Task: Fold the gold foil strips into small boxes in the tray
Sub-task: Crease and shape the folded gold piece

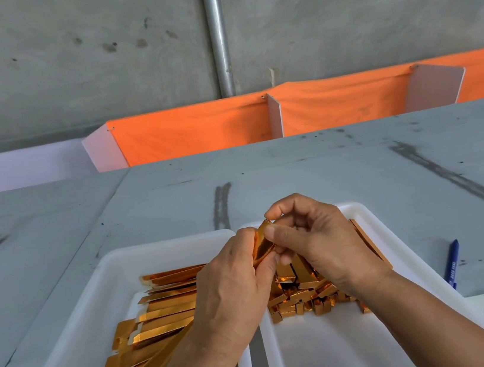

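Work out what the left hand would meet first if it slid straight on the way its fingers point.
The left hand pinches the gold foil strip, its fingers aimed forward and right. Going on, it would probably meet the right hand first, which grips the same strip.

We see bare bench (311, 173) across mid-frame; left tray (162, 246) and right tray (357, 207) fill the bottom, a pen (452, 264) lies lower right.
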